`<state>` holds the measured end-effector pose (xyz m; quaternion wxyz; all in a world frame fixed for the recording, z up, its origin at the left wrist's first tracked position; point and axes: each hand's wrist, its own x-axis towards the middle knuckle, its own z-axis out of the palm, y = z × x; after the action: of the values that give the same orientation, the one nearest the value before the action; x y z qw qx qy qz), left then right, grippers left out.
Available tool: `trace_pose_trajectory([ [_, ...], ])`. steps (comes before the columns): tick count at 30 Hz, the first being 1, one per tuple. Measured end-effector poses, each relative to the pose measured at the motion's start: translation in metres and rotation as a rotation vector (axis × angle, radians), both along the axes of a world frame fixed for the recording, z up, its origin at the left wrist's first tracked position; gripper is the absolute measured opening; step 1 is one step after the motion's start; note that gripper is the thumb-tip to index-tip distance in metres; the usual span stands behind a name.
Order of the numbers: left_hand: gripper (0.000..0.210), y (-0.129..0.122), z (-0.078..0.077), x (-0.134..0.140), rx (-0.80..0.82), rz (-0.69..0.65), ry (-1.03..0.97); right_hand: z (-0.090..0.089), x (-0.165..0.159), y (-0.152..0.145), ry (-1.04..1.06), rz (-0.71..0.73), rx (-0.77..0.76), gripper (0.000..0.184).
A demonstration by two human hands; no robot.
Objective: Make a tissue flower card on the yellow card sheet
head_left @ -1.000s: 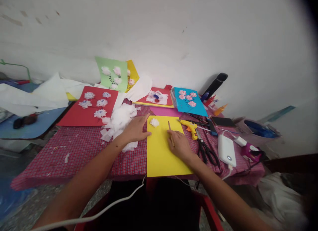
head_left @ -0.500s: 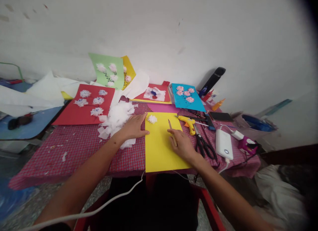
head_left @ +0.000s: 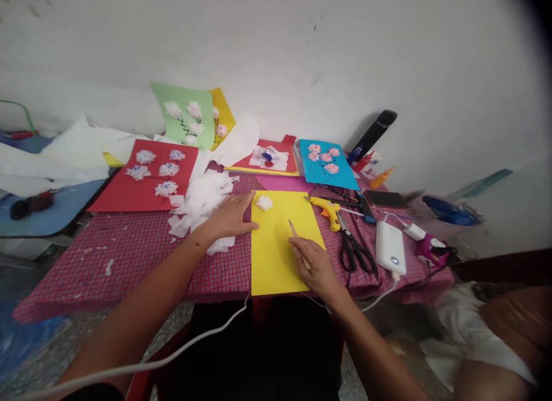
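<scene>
A yellow sheet of paper (head_left: 271,269) lies at the table's front edge, with one white paper flower (head_left: 264,203) near its upper left corner. My left hand (head_left: 235,217) rests with fingers stretched at the sheet's left edge, its thumb on the yellow. Beside and partly under that hand is a heap of torn white tissue pieces (head_left: 204,197). My right hand (head_left: 317,263) is closed around a pencil (head_left: 293,228) over the right half of the sheet, its tip pointing up and away from me. Whether the tip touches the paper, I cannot tell.
Right of the sheet lie a yellow glue gun (head_left: 330,211), black scissors (head_left: 356,254), a white power bank (head_left: 390,249) and a phone (head_left: 385,199). Flower cards in red (head_left: 116,194), green (head_left: 159,99) and blue (head_left: 310,174) stand around the back. Another person (head_left: 517,326) is at the lower right.
My right hand with the pencil has shifted slightly toward me and lower on the sheet. My left hand stays at the left edge. More of the other person shows at the lower right.
</scene>
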<state>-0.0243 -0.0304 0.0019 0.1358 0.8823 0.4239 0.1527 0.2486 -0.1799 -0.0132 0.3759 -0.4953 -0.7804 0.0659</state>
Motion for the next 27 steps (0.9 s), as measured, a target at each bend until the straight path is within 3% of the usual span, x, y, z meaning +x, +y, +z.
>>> trace_pose_trajectory([
  [9, 0.095, -0.001, 0.003, 0.0, -0.004, -0.028, -0.014, -0.001, 0.002, -0.001, -0.015, -0.011, -0.035, 0.028],
  [11, 0.084, -0.001, 0.007, -0.001, 0.027, -0.033, -0.029, 0.001, 0.002, -0.002, -0.02, -0.01, -0.042, 0.034],
  [13, 0.061, -0.003, 0.012, 0.0, 0.035, -0.018, -0.091, 0.008, -0.001, -0.002, -0.023, 0.004, -0.068, 0.048],
  [15, 0.038, -0.006, 0.017, 0.001, -0.036, 0.012, -0.209, 0.018, -0.008, 0.0, -0.04, 0.051, -0.102, 0.069],
  [18, 0.041, -0.012, 0.023, 0.004, -0.261, -0.043, -0.41, 0.035, -0.029, 0.011, -0.086, 0.164, -0.123, 0.088],
  [22, 0.048, -0.015, 0.023, 0.006, -0.483, -0.125, -0.595, 0.047, -0.06, 0.03, -0.106, 0.231, -0.101, 0.093],
  [27, 0.046, -0.011, 0.021, 0.007, -0.471, -0.027, -0.691, 0.042, -0.075, 0.042, -0.136, 0.228, -0.092, 0.085],
])
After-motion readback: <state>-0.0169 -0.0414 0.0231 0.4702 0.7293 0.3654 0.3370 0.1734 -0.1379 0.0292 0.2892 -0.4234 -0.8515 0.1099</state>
